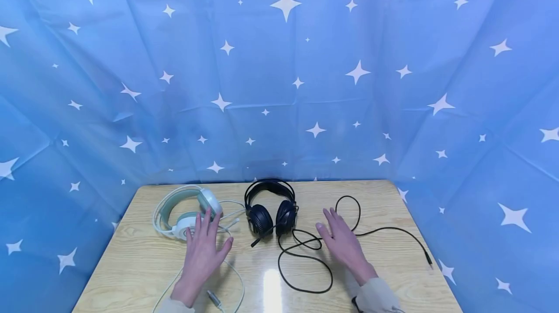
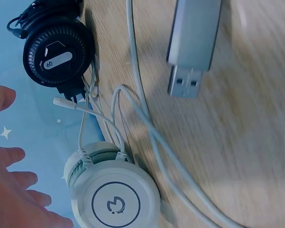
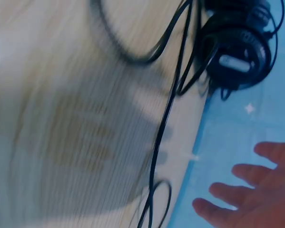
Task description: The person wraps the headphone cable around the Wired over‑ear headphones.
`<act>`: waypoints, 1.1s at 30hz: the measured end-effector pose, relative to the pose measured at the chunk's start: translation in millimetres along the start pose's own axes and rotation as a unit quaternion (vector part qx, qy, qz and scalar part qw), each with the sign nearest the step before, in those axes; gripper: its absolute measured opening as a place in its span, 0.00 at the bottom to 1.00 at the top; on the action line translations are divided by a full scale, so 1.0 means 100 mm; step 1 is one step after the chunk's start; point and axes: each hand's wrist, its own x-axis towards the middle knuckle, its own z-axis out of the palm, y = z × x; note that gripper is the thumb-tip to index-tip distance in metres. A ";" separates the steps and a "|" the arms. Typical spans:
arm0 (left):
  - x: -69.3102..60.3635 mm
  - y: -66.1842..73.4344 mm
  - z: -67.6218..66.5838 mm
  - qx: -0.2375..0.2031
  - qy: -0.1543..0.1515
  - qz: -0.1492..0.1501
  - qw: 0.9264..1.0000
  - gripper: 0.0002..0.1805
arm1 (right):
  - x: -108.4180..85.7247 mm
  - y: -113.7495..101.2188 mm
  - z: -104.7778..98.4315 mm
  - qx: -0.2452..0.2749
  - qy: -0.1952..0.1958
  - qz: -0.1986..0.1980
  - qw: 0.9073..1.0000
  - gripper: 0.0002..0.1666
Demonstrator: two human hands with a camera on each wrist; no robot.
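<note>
A white headset with pale green padding (image 1: pixel 211 200) lies on its side at the table's left; its round ear cup (image 2: pixel 116 202) faces the left wrist camera. My left hand (image 1: pixel 203 257) is over its near side, fingers spread and gripping nothing. Below that hand lies the white cable's USB plug (image 2: pixel 187 52). In the middle of the table is a black headset (image 1: pixel 260 219), its microphone boom pointing toward me. To its right, my right hand (image 1: pixel 345 244), fingers extended and holding nothing, is above the looped black cable (image 3: pixel 163 123).
The wood-grain table (image 1: pixel 126 255) has rounded far corners. A blue curtain with white stars (image 1: pixel 262 60) hangs behind it and along both sides. The black cable's jack plug (image 1: pixel 430 260) lies near the right edge. Light glares off the front middle of the tabletop.
</note>
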 end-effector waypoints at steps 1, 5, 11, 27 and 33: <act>-0.01 0.00 0.00 -0.006 0.002 -0.002 1.000 0.44 | 0.02 -0.04 0.03 0.009 -0.002 0.001 1.000 0.44; -0.07 0.02 0.01 -0.025 0.009 -0.015 1.000 0.44 | 0.12 -0.18 0.17 0.047 -0.006 0.006 0.999 0.45; -0.13 0.02 0.05 -0.040 0.037 -0.014 0.998 0.42 | 0.31 -0.43 0.35 0.148 -0.024 0.071 0.986 0.50; -0.18 0.08 0.12 -0.050 0.057 0.004 0.997 0.42 | 0.65 -0.70 0.55 0.207 -0.066 0.171 0.961 0.65; -0.19 0.09 0.12 -0.053 0.065 0.006 0.996 0.41 | 0.72 -0.73 0.57 0.266 -0.080 0.200 0.940 0.62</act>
